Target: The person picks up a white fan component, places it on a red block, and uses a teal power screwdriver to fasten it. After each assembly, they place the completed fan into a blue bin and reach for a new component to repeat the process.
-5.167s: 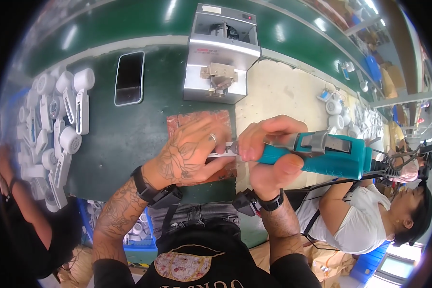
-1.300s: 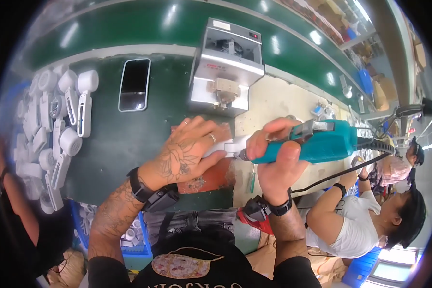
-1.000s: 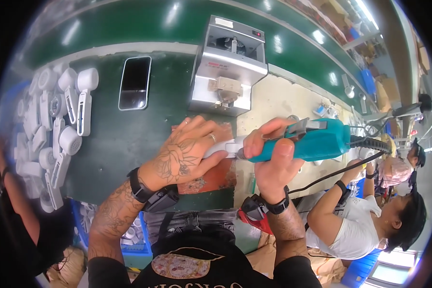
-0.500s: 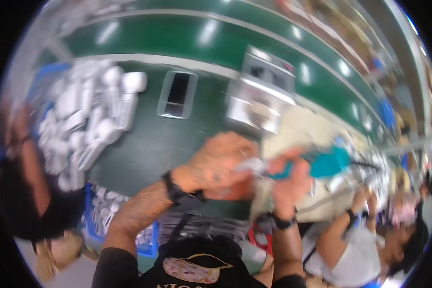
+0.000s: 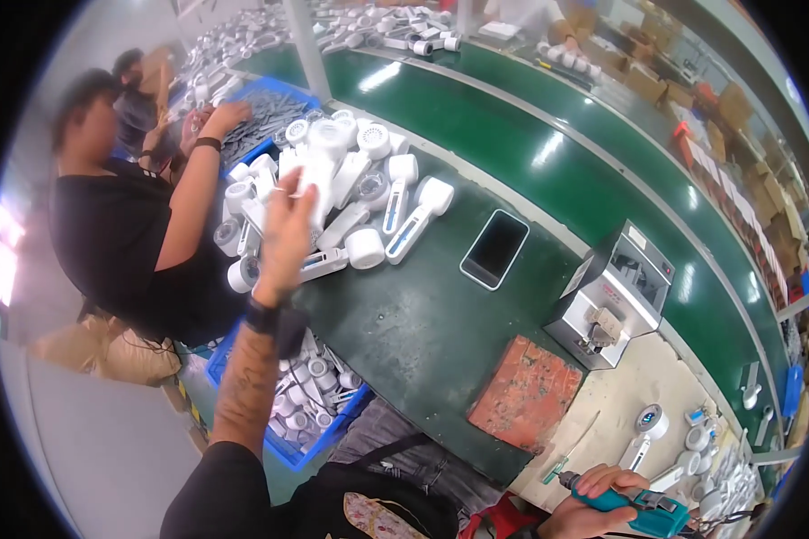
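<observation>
My left hand [image 5: 284, 238] is stretched out over a heap of white handheld fans [image 5: 366, 247] at the left end of the green table. Its thumb and fingers close on a white handheld fan [image 5: 315, 184], smeared by motion. Low on the right, my right hand [image 5: 593, 508] grips a teal electric screwdriver [image 5: 661, 514], whose tip points left. Beside that tip lies a thin screwdriver [image 5: 568, 454] with a green handle. A single white fan [image 5: 645, 433] with a round lit display rests just beyond my right hand.
A reddish worn block [image 5: 526, 395] and a metal machine [image 5: 616, 292] stand right of centre. A phone-like device [image 5: 495, 250] lies on the table [image 5: 404, 332]. Below the left edge sits a blue crate [image 5: 301, 463] of white parts. Co-workers [image 5: 108, 242] sit at the left.
My hands have parted from close together at mid-table. The left went to the fan heap; the right moved low to the right with the electric screwdriver. The view has turned leftward.
</observation>
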Motion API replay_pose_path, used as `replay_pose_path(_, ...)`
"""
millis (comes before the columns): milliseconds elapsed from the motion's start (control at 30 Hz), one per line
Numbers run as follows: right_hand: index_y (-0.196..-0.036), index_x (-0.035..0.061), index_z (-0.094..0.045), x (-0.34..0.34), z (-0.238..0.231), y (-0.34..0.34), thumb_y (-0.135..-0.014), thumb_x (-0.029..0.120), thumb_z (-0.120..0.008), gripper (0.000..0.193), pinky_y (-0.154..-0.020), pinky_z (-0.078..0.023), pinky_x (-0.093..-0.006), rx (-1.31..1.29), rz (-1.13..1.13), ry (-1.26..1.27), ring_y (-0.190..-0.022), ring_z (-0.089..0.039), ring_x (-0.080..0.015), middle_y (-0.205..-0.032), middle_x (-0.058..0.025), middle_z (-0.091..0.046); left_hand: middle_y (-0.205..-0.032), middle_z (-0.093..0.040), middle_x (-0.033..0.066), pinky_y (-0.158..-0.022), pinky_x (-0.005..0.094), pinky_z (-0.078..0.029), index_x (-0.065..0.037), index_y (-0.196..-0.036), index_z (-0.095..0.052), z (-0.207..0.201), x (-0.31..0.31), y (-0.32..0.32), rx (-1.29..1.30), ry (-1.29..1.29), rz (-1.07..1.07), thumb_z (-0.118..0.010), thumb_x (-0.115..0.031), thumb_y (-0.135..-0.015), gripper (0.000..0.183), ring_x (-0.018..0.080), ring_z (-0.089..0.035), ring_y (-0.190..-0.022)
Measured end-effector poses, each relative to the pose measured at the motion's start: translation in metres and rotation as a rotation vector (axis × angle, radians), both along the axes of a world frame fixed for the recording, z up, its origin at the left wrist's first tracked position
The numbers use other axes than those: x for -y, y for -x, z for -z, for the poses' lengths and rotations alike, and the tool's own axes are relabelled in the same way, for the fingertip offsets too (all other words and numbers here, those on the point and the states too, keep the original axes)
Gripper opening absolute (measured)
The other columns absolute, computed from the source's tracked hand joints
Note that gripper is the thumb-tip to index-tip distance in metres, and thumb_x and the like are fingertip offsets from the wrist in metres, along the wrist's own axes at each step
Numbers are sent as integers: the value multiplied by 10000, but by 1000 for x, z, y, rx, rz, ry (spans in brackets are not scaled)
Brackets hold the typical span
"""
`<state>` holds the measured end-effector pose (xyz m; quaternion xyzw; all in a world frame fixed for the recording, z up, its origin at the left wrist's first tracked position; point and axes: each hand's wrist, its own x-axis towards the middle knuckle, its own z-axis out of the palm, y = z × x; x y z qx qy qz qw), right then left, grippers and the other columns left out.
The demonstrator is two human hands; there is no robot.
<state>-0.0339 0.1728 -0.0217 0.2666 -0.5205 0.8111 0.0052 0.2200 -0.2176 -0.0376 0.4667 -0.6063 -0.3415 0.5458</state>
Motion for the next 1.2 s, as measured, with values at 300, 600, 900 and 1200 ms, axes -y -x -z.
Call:
replay_pose_path(300,-1063,7,-510,-30,8,14,-929,606,-527,614,-550,-416,-260,-144,79,-218,-574,-493,-145,-646,-42,-495,-1314,-542,219,-1031,413,-416,-27,-1202,-599,-27,-25,89,453,459,190,-701,-162,-868,375,380,-523,-1225)
replay_pose_path(600,-1113,-37,-472,-60,-2,-7,-825,610,-683,738,-598,-470,-347,94,-56,-261,-658,-549,-215,-741,-101,-528,-816,-630,114,-684,396,-502,-51,-974,-599,7,-250,308,290,534,1272,-623,-252,-903,215,294,-636,-785)
replay_pose_path(900,-1161,-21,-503,-82,-2,-24,-806,598,-713,744,-673,-487,-312,141,-79,-223,-738,-584,-186,-829,-108,-582,-916,-623,77,-820,435,-396,-83,-882,-589,34,-349,376,840,526,1346,-553,-465,-870,383,225,-588,-972)
replay_pose_path(1200,-1102,-54,-481,-51,1,6,-863,657,-598,759,-636,-489,-359,48,7,-326,-702,-577,-236,-755,-104,-549,-944,-609,89,-746,420,-495,-68,-921,-623,16,-264,321,310,522,1293,-677,-263,-811,230,320,-605,-856)
